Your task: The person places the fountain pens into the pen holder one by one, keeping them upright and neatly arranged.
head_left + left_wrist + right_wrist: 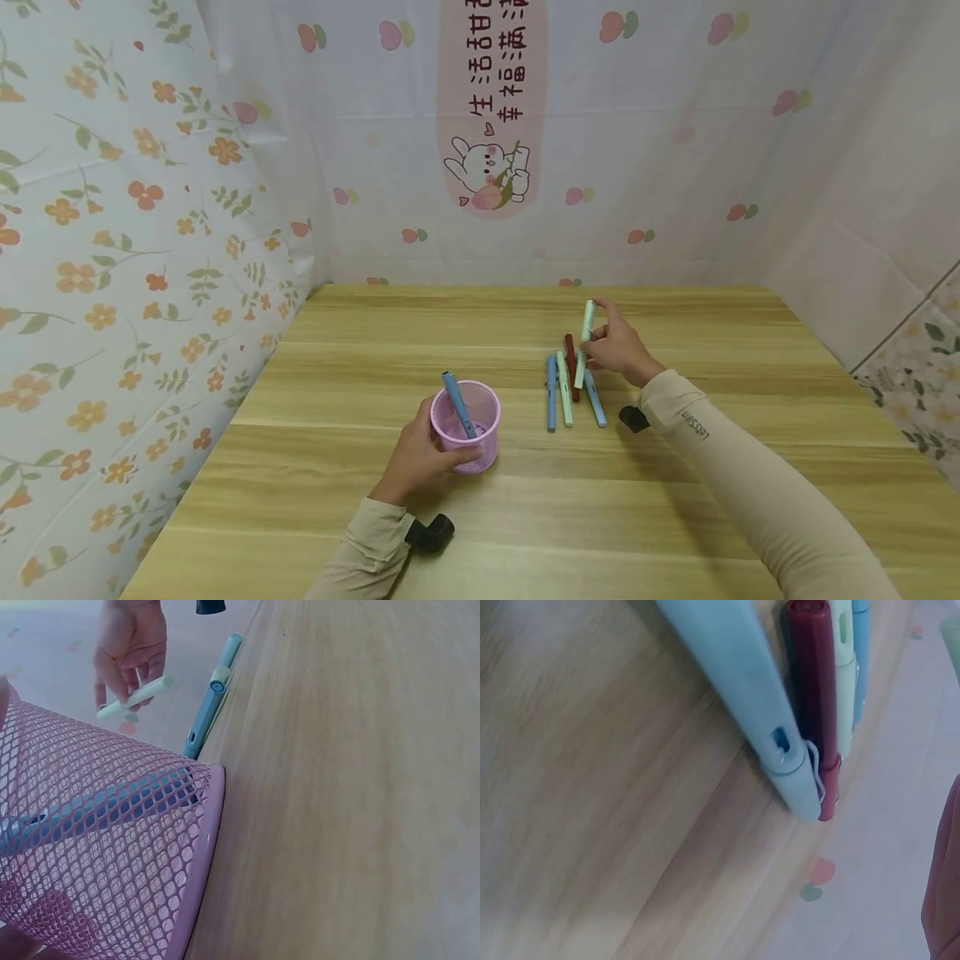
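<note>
Across that woodgrain desk (570, 517), the left hand (420, 460) clasps a pink mesh pen holder (489, 451), one blue pen (458, 404) inside; the right hand (621, 345) pinches a mint-green pen (588, 315); four loose pens (551, 402) remain.

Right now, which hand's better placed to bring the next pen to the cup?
Right, probably: the right hand pinches a pale green pen, while the left hand is occupied, gripping the pink cup.

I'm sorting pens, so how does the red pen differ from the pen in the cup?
The red pen is dark red; the cup pen is blue. The red pen lies on the table; the cup pen leans inside the cup. Both are slim and straight.
</note>
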`<state>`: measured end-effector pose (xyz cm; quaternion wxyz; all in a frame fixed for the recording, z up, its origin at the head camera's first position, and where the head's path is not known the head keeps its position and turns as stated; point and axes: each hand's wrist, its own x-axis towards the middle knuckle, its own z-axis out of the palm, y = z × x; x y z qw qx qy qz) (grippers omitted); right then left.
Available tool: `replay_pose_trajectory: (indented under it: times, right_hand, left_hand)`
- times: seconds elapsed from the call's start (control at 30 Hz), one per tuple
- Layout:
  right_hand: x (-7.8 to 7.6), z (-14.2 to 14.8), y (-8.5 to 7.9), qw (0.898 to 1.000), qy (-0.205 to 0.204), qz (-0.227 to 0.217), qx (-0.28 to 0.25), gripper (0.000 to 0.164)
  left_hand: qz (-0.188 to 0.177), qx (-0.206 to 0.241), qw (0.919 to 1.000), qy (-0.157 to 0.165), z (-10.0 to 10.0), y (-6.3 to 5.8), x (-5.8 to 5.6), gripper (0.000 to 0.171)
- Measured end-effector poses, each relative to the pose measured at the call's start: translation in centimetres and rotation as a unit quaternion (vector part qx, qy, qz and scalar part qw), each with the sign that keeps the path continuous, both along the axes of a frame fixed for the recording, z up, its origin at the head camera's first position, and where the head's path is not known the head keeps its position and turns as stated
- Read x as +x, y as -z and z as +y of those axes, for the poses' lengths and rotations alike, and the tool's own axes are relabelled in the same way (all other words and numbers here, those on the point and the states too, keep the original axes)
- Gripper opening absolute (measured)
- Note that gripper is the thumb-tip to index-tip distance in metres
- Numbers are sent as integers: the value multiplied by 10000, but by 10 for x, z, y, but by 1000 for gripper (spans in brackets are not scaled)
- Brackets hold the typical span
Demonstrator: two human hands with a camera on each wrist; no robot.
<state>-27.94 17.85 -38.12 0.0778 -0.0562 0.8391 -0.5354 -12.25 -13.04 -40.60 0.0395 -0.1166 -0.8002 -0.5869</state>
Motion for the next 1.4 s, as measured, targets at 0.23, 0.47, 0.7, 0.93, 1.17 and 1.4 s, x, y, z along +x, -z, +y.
replay_pose_trajectory:
  times: [0.23,0.47,0.7,0.93,1.17,1.4]
  right_hand:
    - [2,-5,-2,9999,-23,134,-98,84]
    - [2,-10,-1,9991,-39,350,-224,83]
    - [4,-14,-1,9979,-42,264,-586,83]
    - [6,-19,-8,9971,-59,260,-711,82]
    - [13,-27,-13,9932,-289,566,-974,83]
    - [21,-36,-13,9893,-425,863,-1093,83]
  left_hand:
    - [43,-30,10000,-9,0,-2,1,76]
    - [32,-41,10000,15,1,-2,0,75]
    - [18,31,10000,-36,-2,26,-12,82]
    - [133,-51,9999,-92,-5,28,-13,83]
    - [-50,-1,9999,-90,-4,26,-12,82]
    - [39,-45,10000,-2,-9,40,-17,85]
